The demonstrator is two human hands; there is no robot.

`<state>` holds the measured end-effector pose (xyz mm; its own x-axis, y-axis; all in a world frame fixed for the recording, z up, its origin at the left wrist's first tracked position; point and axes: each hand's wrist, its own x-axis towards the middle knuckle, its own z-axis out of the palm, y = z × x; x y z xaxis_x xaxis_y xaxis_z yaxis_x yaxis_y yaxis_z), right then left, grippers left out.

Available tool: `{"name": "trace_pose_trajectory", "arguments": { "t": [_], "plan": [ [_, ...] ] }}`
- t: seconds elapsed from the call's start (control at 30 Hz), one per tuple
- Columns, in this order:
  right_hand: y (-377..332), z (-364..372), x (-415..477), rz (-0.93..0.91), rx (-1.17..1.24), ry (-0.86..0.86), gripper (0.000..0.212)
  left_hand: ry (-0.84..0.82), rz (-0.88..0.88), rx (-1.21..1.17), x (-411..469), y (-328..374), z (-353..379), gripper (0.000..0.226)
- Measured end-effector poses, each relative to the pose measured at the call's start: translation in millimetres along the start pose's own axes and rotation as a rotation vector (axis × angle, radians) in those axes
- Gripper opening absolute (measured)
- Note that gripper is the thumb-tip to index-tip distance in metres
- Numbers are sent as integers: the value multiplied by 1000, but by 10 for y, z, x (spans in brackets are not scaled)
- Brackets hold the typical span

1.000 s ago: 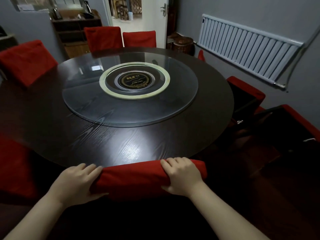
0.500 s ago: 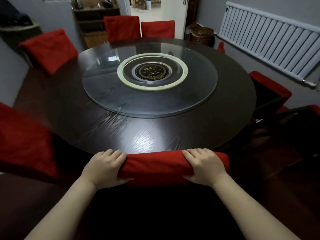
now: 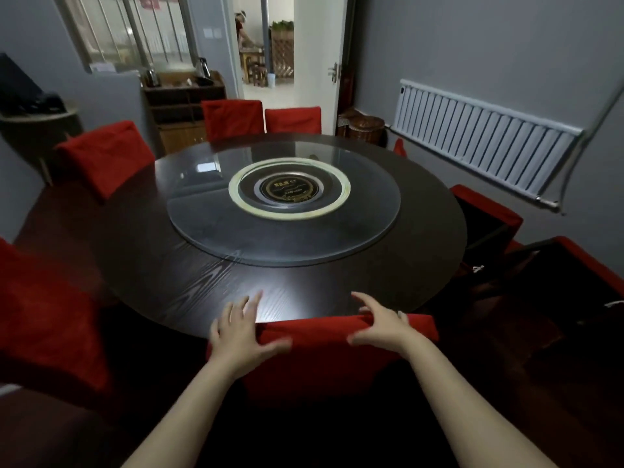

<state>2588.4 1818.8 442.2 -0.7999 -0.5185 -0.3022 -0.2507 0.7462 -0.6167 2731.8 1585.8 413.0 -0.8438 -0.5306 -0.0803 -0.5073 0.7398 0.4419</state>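
Note:
A red-covered chair (image 3: 317,336) stands pushed in against the near edge of the round dark wooden table (image 3: 189,275). My left hand (image 3: 238,332) hovers at the left end of the chair's top, fingers spread and straight, holding nothing. My right hand (image 3: 380,324) is above the right end of the chair's top, fingers spread and loosely bent, gripping nothing. A round glass turntable (image 3: 287,238) with a pale ring lies in the table's middle.
More red-covered chairs ring the table: left (image 3: 44,319), far left (image 3: 104,157), two at the back (image 3: 260,118), two at right (image 3: 489,214). A white radiator (image 3: 483,136) hangs on the right wall. A wooden shelf (image 3: 185,103) and an open doorway lie behind.
Both hands gripped the chair's top before; now they have let go and lifted with fingers spread. The view has tilted up, showing more of the room.

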Motion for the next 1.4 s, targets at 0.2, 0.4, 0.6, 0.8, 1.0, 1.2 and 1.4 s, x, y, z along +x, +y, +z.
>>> {"name": "trace_pose_trajectory", "arguments": {
  "t": [0.2, 0.4, 0.6, 0.8, 1.0, 1.2, 1.4],
  "plan": [
    [-1005, -386, -438, -375, 1075, 340, 35, 270, 176, -1251, -133, 352, -947, 59],
    [-1567, -394, -950, -741, 1033, 454, 46, 313, 623, -1354, -529, 527, -1560, 61],
    [-1588, -300, -1114, -766, 1019, 477, 53, 255, 731, -1386, -697, 696, -1506, 48],
    [-1312, -524, -1113, -745, 1067, 532, 53, 176, 701, -1378, -451, 966, -1151, 61],
    [-681, -864, -913, -684, 1046, 573, 53, 89, 543, -842, -35, 1440, 89, 56],
    [496, -712, -338, -346, 44, 402, 64, 107, 544, 242, 93, 1526, 1086, 72],
    [1196, -255, -65, -369, -542, 152, 81, 260, 641, 399, 82, 1483, 1287, 71]
  ]
}}
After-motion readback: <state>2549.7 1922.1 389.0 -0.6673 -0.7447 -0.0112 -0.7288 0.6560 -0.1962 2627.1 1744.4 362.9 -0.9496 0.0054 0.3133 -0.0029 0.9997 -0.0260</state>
